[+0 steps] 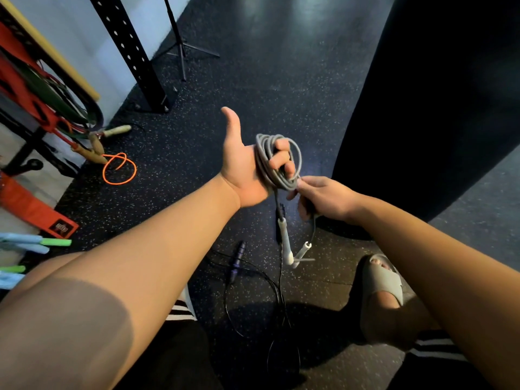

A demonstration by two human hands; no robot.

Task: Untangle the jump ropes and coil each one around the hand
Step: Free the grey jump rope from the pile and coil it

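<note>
Flooring (281,80) is dark speckled rubber, glossy under the lights. A black perforated upright (132,52) and a tripod stand (183,49) stand by the pale wall. An orange rope (119,168) lies looped on the floor; a black rope (237,258) lies near your sandal (382,280). Your left hand (244,167) has its grip clamped on the grey rope (267,161), which is coiled round the palm with the thumb raised. Your right hand (323,197) pinches the coil's lower edge. White handles (285,243) dangle below.
</note>
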